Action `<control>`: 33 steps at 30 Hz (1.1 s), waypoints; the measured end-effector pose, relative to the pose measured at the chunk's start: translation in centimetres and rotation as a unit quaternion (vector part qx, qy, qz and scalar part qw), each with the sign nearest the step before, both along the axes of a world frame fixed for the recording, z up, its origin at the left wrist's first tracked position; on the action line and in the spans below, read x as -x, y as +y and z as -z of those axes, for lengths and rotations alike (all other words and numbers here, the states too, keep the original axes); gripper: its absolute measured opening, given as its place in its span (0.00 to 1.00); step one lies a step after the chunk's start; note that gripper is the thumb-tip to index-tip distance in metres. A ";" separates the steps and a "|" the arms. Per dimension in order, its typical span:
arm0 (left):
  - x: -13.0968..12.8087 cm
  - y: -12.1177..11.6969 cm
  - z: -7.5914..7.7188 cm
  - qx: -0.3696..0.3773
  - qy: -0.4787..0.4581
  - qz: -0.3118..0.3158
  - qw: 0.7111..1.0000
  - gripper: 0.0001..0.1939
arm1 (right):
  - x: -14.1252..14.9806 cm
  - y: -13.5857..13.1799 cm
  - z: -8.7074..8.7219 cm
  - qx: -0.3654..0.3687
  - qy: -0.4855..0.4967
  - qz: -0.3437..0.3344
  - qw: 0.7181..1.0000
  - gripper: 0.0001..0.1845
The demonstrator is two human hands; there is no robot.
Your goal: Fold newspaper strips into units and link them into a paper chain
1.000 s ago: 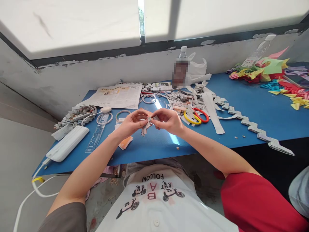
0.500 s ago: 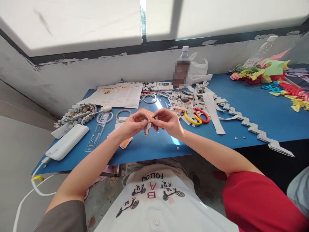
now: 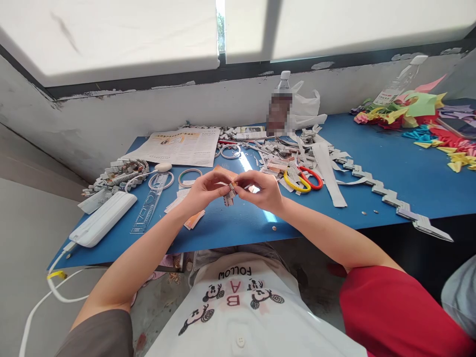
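Observation:
Both hands meet above the near middle of the blue table (image 3: 230, 225). My left hand (image 3: 204, 188) and my right hand (image 3: 260, 191) pinch a small folded piece of newspaper (image 3: 229, 193) between their fingertips, a short chain of folded links hanging below it. Just right of my right hand lie yellow-and-red scissors (image 3: 301, 181). Orange paper scraps (image 3: 193, 219) lie on the table under my left wrist.
A newspaper sheet (image 3: 182, 146), rings (image 3: 189, 176), a clear ruler (image 3: 150, 206), a white power strip (image 3: 104, 218) and a pile of folded links (image 3: 119, 176) lie left. Cut strips and a long folded chain (image 3: 386, 193) run right. A bottle (image 3: 280, 104) stands at the back; coloured paper shapes (image 3: 427, 116) sit far right.
The hands stay together at the same spot; the fingers have shifted slightly on the folded piece, and the hanging links sit a little higher and closer to the fingertips.

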State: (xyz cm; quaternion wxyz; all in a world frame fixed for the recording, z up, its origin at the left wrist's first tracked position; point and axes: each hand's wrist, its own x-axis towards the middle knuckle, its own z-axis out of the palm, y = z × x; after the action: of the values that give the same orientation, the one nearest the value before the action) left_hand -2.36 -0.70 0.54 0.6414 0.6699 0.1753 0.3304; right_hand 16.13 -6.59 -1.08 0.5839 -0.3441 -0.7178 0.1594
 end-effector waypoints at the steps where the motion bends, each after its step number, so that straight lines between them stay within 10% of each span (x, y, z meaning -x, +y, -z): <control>1: 0.0 -0.1 -0.1 -0.003 0.002 -0.002 1.000 0.10 | -0.1 0.0 -0.1 -0.015 -0.011 0.000 1.000 0.07; 33: -0.2 -1.4 -0.4 -0.128 -0.028 -0.121 0.984 0.05 | -0.9 0.4 -0.1 -0.151 -0.107 0.037 0.982 0.10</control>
State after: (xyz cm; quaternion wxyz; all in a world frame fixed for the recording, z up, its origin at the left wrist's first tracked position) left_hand -2.18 -2.14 0.94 0.5103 0.7109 0.1929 0.4439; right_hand 17.07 -6.19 -0.95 0.5542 -0.2935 -0.7788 -0.0103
